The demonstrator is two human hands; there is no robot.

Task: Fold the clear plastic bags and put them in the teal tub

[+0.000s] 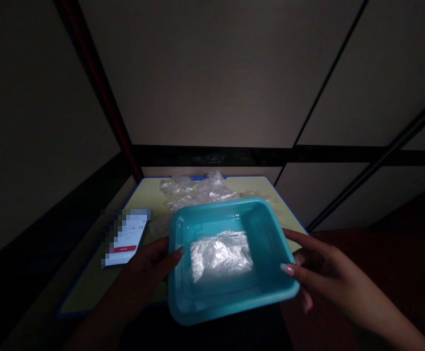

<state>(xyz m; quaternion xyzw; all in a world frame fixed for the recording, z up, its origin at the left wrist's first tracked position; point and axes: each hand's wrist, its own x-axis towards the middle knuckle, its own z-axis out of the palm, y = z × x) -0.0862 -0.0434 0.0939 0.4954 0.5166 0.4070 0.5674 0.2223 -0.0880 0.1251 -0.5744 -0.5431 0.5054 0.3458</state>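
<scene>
A turquoise plastic basin (230,306) is held up over the near part of a small table, its open top tipped toward me. My left hand (154,265) grips its left side, thumb over the rim and fingers mostly hidden behind. On the right side, my right hand (318,273) is closed on the rim, thumb inside and fingers spread along the outer wall. Inside the basin lies a folded piece of clear, shiny plastic wrap (222,256), flat on the bottom.
Crumpled clear plastic bags (212,187) lie on the far part of the yellow, blue-edged table (146,195). To the left rests a phone (126,241) with a lit screen, partly blurred. A pale panelled wall (212,73) rises right behind the table.
</scene>
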